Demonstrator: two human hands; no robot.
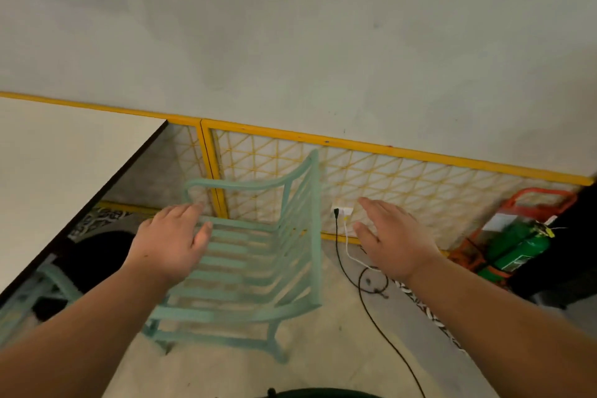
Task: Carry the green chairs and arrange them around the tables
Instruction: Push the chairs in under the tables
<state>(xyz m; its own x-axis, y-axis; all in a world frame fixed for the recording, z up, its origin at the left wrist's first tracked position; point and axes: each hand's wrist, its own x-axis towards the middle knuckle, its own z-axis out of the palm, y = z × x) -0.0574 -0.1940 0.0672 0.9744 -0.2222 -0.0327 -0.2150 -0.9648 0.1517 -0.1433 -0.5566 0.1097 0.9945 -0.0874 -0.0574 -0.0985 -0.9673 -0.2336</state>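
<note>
A pale green slatted chair (pixel 245 268) stands on the floor right of a white table (pixel 58 171), its seat towards the table and its back (pixel 300 210) on the right. My left hand (pixel 168 242) hovers open above the seat, close to the far armrest (pixel 232 186), fingers spread. My right hand (pixel 387 239) is open to the right of the chair's back, apart from it. Part of a second green chair (pixel 29 297) shows under the table's edge at the lower left.
A yellow lattice fence (pixel 403 178) runs along the grey wall behind the chair. A black cable (pixel 381 329) and a white cable (pixel 352 252) trail over the floor from a socket. A green cylinder (pixel 517 252) in an orange trolley stands at the right.
</note>
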